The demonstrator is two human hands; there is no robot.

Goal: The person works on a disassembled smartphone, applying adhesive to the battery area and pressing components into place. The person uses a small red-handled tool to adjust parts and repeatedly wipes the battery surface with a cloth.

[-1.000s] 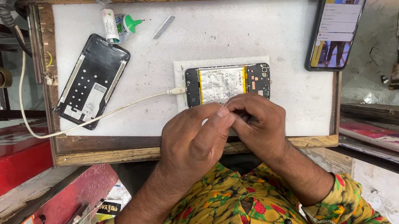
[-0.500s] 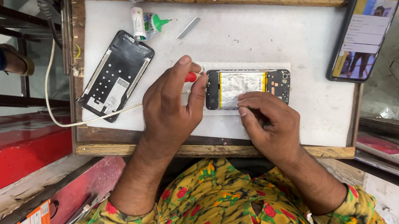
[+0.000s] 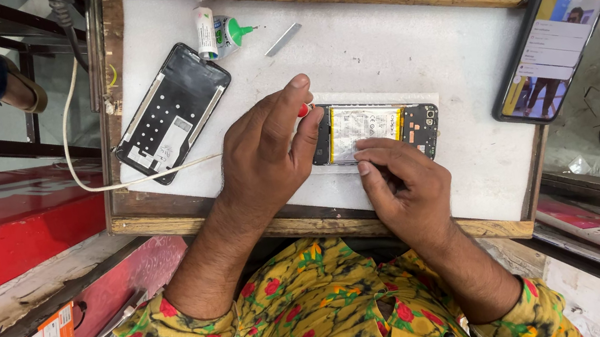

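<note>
An opened phone (image 3: 375, 130), back cover off with battery and circuit board bared, lies on a white sheet on the white worktop (image 3: 392, 37); reassembly looks undone (its black frame (image 3: 171, 113) rests well left of the grip). The left hand (image 3: 265, 158) pinches a small red-tipped tool at the phone's left end, while the right hand (image 3: 401, 183), loosely curled and holding nothing, presses fingertips on its near edge.

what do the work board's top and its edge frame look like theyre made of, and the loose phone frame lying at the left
Board top: looks like a matte white sheet, laminate or plastic, smudged grey. Edge frame: bare wood, brown grain, worn. Loose phone frame: seemingly black moulded plastic with pale inserts, semi-gloss; metal parts cannot be ruled out.
</note>
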